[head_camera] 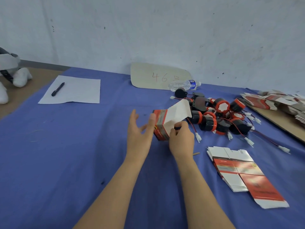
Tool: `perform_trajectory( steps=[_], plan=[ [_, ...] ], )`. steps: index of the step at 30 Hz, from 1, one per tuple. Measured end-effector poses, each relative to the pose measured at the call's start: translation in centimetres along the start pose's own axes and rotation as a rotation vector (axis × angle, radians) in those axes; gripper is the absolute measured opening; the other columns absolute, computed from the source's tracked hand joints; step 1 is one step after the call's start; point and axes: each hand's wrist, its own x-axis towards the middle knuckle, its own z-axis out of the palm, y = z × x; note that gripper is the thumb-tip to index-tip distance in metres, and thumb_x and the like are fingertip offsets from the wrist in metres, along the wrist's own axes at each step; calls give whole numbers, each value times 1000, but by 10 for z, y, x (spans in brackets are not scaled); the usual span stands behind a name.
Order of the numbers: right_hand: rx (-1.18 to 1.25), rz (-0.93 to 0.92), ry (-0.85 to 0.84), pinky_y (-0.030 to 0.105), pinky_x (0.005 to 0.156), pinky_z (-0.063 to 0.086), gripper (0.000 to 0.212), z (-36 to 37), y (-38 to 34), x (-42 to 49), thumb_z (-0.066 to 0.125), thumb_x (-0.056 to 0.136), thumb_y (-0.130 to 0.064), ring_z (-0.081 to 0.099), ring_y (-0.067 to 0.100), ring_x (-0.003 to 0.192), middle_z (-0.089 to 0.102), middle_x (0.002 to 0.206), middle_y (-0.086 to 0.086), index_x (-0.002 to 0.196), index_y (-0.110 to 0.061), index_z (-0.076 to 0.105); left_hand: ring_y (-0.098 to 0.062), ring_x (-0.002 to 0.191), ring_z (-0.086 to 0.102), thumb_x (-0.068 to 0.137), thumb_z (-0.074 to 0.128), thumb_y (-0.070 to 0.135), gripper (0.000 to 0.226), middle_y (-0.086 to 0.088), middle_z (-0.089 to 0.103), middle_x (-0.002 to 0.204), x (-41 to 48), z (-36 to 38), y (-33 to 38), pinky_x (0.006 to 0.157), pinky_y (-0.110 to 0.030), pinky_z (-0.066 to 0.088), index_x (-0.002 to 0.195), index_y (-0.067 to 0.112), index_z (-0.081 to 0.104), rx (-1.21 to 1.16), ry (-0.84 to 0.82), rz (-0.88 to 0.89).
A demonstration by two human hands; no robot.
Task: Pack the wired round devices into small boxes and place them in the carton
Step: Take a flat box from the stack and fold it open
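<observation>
My right hand [181, 139] pinches a wired round device [177, 128] at the small box's [160, 124] open right end, while my left hand [138, 134], fingers slack, braces its left side.

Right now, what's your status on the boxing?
Left hand open, thumb against small box. Right hand pinching at its open end, flap up. Device pile just beyond, wires trailing. Carton not in view.
</observation>
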Motion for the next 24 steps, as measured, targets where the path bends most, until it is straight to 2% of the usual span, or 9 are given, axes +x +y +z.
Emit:
perform_trajectory(
  steps=[3, 6, 8, 10, 13, 16, 18, 21, 24],
  plan=[
    [-156, -100, -8, 36, 58, 42, 19, 4, 0, -3, 43, 97, -19, 58, 30, 78, 63, 87, 9, 113, -9, 47, 13, 103, 46, 57, 54, 75, 101, 21, 37, 128, -7, 6, -3, 76, 3, 37, 144, 27, 32, 220, -16, 177],
    [-227, -137, -4, 32, 51, 29, 22, 9, -3, -5, 42, 97, -19, 51, 28, 69, 61, 80, 8, 117, -11, 45, 2, 103, 47, 72, 52, 70, 77, 19, 47, 116, -7, 7, -4, 70, 3, 34, 132, 21, 46, 303, 69, 206],
    [-202, -152, 12, 32, 54, 27, 26, 11, -4, -5, 42, 96, -13, 48, 26, 70, 63, 86, 10, 121, -12, 46, -4, 85, 55, 90, 45, 54, 35, 15, 58, 93, -3, 4, -4, 62, -2, 38, 103, 24, 57, 264, 153, 197],
    [-141, -161, 17, 31, 59, 31, 27, 13, -5, -6, 43, 95, -11, 52, 27, 76, 65, 88, 9, 122, -12, 46, -5, 75, 56, 100, 38, 38, 27, 12, 58, 78, 2, 2, -2, 64, -11, 44, 84, 24, 54, 112, 202, 127],
    [-101, -138, -28, 29, 61, 33, 23, 13, -7, -3, 43, 97, -12, 58, 29, 86, 67, 94, 9, 119, -11, 49, -14, 90, 57, 99, 38, 22, 14, 10, 57, 91, 8, -3, -2, 83, -37, 51, 100, 24, 52, -64, 203, -46],
    [-162, -152, -87, 28, 60, 33, 20, 12, -9, 7, 41, 97, -14, 53, 27, 83, 64, 95, 11, 105, -10, 59, -6, 96, 55, 101, 37, 23, 31, 13, 55, 107, 11, -7, -4, 81, -25, 47, 131, 28, 44, 47, 224, -18],
    [-207, -170, -45, 29, 67, 37, 23, 12, -10, 17, 42, 96, -13, 48, 29, 95, 58, 105, 12, 95, -7, 64, -5, 110, 49, 101, 39, 32, 38, 11, 50, 127, 12, -9, -7, 88, -21, 39, 139, 26, 41, 108, 226, 5],
    [-356, -120, -36, 37, 110, 26, 38, 14, -9, 35, 39, 99, -15, 21, 32, 139, 32, 150, 9, 134, -16, 52, -13, 123, 50, 88, 63, 37, 73, 4, 44, 142, 15, -9, -13, 98, -28, 44, 148, 22, 24, 121, 96, -28],
    [-334, -29, -163, 45, 113, 24, 48, 13, -7, 47, 36, 100, -21, 23, 34, 140, 24, 155, 8, 147, -27, 33, -15, 122, 51, 77, 77, 24, 111, 4, 44, 138, 13, -8, -18, 99, -29, 44, 151, 23, -5, 257, -13, 13]
  ],
)
